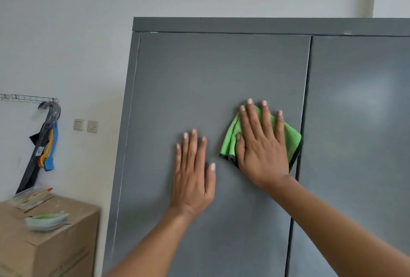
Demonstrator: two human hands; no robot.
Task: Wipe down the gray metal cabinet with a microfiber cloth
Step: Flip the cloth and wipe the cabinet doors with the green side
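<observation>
Two hands lie flat against the left door of the gray metal cabinet, which fills the centre and right of the frame. The right hand is spread wide, fingers straight, pressing a folded green microfiber cloth against the door just left of the dark seam between the two doors; the cloth's black-trimmed edge shows below the thumb and at the lower right of the palm. The left hand, also spread and bare, rests on the same door lower and to the left, near the cloth but not touching it, and appears to steady the panel. The wiping step looks to be in hand, with the cloth working the right-middle part of the left door; how much of the surface is already clean cannot be told. The next move likely calls for sliding the cloth under steady flat pressure toward the unwiped areas, upward to the top rail or left across the panel, keeping the folds from bunching, then crossing the seam to the right door. At lower left of the frame a cardboard box carries small containers, and a black tool hangs on the wall.
</observation>
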